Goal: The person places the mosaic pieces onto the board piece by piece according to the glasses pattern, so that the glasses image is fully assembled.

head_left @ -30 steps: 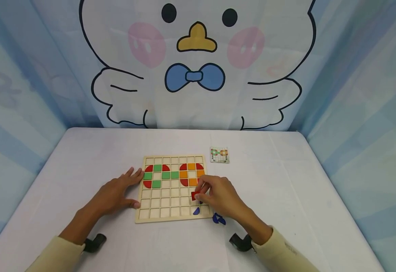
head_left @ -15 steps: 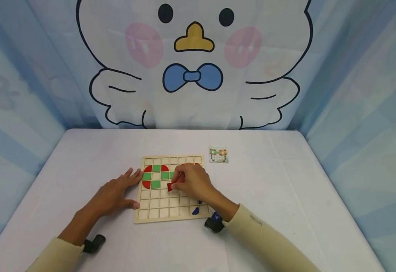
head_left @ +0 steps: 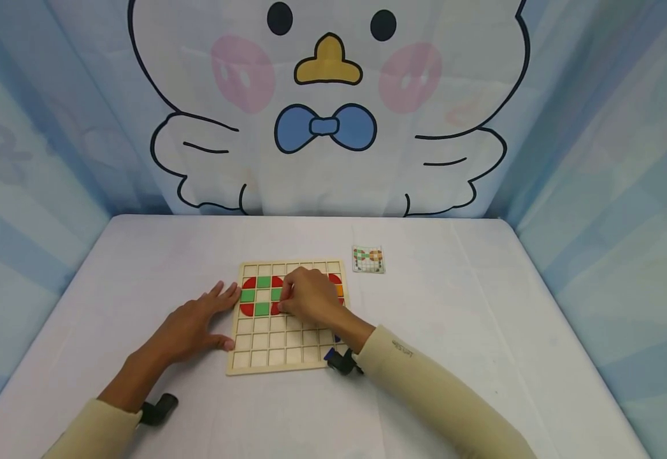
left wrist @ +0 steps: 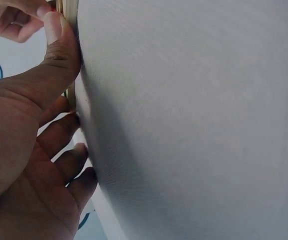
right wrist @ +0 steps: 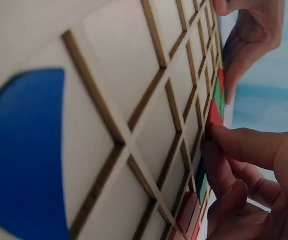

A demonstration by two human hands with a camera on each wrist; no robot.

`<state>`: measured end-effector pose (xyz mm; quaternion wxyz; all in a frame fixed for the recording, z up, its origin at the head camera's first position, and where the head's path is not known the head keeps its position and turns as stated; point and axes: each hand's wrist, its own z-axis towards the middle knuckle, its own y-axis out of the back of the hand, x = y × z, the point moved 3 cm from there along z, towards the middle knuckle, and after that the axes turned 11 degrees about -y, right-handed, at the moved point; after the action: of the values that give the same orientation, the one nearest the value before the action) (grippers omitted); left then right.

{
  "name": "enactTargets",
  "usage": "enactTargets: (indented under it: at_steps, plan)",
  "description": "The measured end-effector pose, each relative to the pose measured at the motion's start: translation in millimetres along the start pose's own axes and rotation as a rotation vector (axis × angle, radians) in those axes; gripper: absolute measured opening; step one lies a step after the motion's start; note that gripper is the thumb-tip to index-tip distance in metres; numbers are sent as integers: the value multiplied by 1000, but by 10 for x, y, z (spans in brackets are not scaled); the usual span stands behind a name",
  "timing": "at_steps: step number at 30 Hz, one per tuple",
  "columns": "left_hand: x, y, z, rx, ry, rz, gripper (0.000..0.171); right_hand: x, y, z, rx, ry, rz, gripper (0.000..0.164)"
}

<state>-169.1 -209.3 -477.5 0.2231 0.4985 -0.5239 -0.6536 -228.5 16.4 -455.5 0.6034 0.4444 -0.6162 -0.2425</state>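
Note:
A wooden grid board (head_left: 276, 358) lies on the table, with red quarter-round, green square and orange tiles set in its upper rows. My right hand (head_left: 313, 296) reaches over the middle of the board. Its thumb and finger pinch a red tile (right wrist: 213, 114) at a cell beside a green tile (head_left: 262, 309), as the right wrist view shows up close. That hand covers much of the orange-tiled group. Fingers spread, my left hand (head_left: 192, 325) rests at the board's left edge, thumb and fingertips right against it.
A small pattern card (head_left: 369, 259) lies behind the board to the right. One blue rounded tile (right wrist: 26, 150) sits on the board near the right wrist. White cloth covers the table (head_left: 459, 306), and a printed curtain hangs behind.
My right hand has moved left across the board with the red tile, from the right side to a cell beside the green tiles, and lowered it there. The left hand stays put.

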Motion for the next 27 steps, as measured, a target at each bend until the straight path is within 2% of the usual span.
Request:
enactTargets:
  at_steps: [13, 19, 27]
  plan:
    - [14, 13, 0, 4, 5, -16, 111, 27, -14, 28, 34, 11, 5, 20]
    - [3, -2, -9, -3, -2, -18, 110, -50, 85, -114, 44, 21, 20, 15]
    - [-2, 2, -9, -12, -4, -2, 110, -227, 319, -383, 36, 20, 15, 14]
